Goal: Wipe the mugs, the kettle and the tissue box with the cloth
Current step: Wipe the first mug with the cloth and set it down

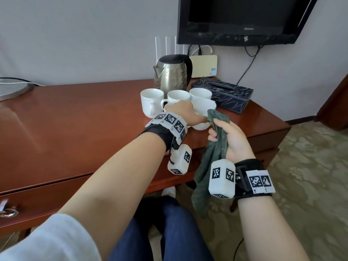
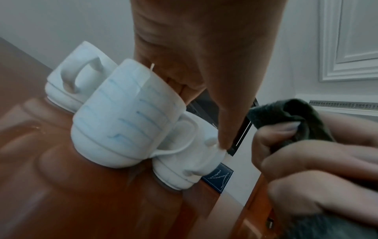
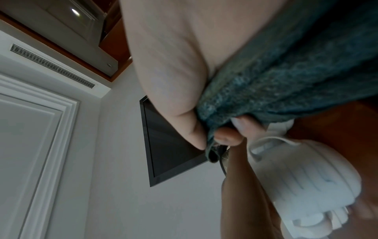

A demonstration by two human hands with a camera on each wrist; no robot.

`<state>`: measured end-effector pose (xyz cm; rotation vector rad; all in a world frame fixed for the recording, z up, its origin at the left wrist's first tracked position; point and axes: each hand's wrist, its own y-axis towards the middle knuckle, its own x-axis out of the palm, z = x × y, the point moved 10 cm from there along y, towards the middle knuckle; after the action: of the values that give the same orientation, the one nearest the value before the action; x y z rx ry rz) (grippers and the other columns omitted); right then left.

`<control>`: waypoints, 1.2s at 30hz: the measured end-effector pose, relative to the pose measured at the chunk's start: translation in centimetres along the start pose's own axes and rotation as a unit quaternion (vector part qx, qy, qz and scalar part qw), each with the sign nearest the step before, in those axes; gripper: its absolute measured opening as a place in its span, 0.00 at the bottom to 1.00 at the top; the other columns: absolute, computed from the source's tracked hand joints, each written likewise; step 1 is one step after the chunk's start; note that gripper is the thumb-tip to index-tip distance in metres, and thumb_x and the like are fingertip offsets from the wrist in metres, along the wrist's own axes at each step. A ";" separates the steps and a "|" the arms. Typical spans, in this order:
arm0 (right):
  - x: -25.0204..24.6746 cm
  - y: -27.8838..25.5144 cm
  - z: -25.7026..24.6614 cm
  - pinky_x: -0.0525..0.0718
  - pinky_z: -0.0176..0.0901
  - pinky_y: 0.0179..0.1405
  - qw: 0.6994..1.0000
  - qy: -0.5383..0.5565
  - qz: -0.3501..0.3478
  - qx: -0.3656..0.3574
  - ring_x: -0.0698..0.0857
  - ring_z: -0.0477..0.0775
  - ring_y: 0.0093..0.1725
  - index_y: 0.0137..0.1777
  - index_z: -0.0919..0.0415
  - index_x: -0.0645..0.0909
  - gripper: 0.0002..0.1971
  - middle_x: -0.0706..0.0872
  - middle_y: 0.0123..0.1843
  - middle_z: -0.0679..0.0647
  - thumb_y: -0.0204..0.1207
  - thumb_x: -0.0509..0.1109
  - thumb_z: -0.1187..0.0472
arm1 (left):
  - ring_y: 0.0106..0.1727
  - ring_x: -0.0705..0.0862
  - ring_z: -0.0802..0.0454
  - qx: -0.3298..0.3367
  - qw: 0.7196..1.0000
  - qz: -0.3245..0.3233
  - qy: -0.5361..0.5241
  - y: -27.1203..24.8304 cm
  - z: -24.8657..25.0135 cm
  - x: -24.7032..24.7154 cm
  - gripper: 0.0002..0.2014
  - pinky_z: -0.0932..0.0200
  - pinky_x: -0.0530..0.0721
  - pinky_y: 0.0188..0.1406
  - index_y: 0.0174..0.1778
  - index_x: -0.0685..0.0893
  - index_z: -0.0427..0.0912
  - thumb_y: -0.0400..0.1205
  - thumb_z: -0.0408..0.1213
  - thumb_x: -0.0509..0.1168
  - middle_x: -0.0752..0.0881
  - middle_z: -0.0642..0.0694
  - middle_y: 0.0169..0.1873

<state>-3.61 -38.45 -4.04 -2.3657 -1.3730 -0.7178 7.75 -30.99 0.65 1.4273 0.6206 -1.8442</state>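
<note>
Several white mugs stand bunched on the wooden desk (image 1: 75,129), among them a left mug (image 1: 151,102) and a middle mug (image 1: 178,97). Behind them stand the bronze kettle (image 1: 173,74) and, to its right, the dark patterned tissue box (image 1: 224,93). My left hand (image 1: 186,113) lies on the front mug (image 1: 204,110) with its fingers curled over the rim of that mug (image 2: 126,116) and its thumb stretched out. My right hand (image 1: 231,140) grips the green cloth (image 1: 218,140) just right of that mug, and the cloth hangs down past the desk edge. In the right wrist view the cloth (image 3: 286,80) sits bunched in the fist.
A black TV (image 1: 241,19) hangs on the wall above a cream box (image 1: 203,65) with cables. A round metal tray (image 1: 11,89) lies at the desk's far left. The desk's right edge drops to patterned carpet (image 1: 310,176). My knees are below the desk front.
</note>
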 end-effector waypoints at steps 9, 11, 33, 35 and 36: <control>-0.4 0.9 0.6 0.67 0.34 0.20 1.000 0.006 0.004 0.014 0.73 0.46 0.23 0.46 0.65 0.79 0.07 0.77 0.30 0.54 0.82 0.61 0.71 | 0.44 0.78 0.50 0.008 0.997 -0.053 -0.060 0.9 -0.4 0.6 0.31 0.57 0.74 0.47 0.39 0.79 0.40 0.77 0.70 0.62 0.77 0.52 0.31; -0.3 1.1 0.8 0.67 0.34 0.20 1.000 0.005 0.001 0.016 0.73 0.46 0.23 0.45 0.65 0.78 0.07 0.77 0.30 0.54 0.82 0.61 0.71 | 0.43 0.76 0.51 0.010 0.995 -0.075 -0.059 0.9 -0.6 0.8 0.31 0.58 0.72 0.47 0.46 0.82 0.38 0.79 0.68 0.62 0.79 0.50 0.35; 0.8 0.7 2.6 0.69 0.35 0.20 1.000 0.001 -0.004 0.024 0.72 0.46 0.23 0.42 0.64 0.76 0.08 0.78 0.29 0.54 0.83 0.60 0.71 | 0.40 0.73 0.51 0.088 0.995 -0.034 0.022 -1.8 -1.2 -0.3 0.24 0.58 0.68 0.30 0.34 0.70 0.44 0.73 0.55 0.77 0.71 0.52 0.33; 1.2 0.6 2.8 0.69 0.35 0.20 1.000 -0.001 -0.005 0.024 0.73 0.46 0.23 0.44 0.64 0.77 0.08 0.80 0.29 0.53 0.83 0.60 0.71 | 0.44 0.74 0.50 0.084 0.996 -0.025 0.023 -1.9 -1.4 -0.2 0.23 0.57 0.70 0.36 0.34 0.69 0.46 0.74 0.53 0.76 0.71 0.52 0.34; 1.4 0.6 2.8 0.70 0.35 0.20 1.000 0.001 -0.005 0.024 0.73 0.46 0.23 0.44 0.64 0.77 0.07 0.81 0.30 0.53 0.83 0.60 0.71 | 0.45 0.74 0.49 0.083 0.996 -0.016 0.017 -2.1 -1.5 -0.2 0.22 0.56 0.70 0.39 0.34 0.69 0.45 0.75 0.52 0.76 0.71 0.51 0.34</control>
<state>-1.80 -36.33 -5.62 -2.3228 -1.3875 -0.6816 7.12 -28.50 0.35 1.5662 0.5196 -1.9378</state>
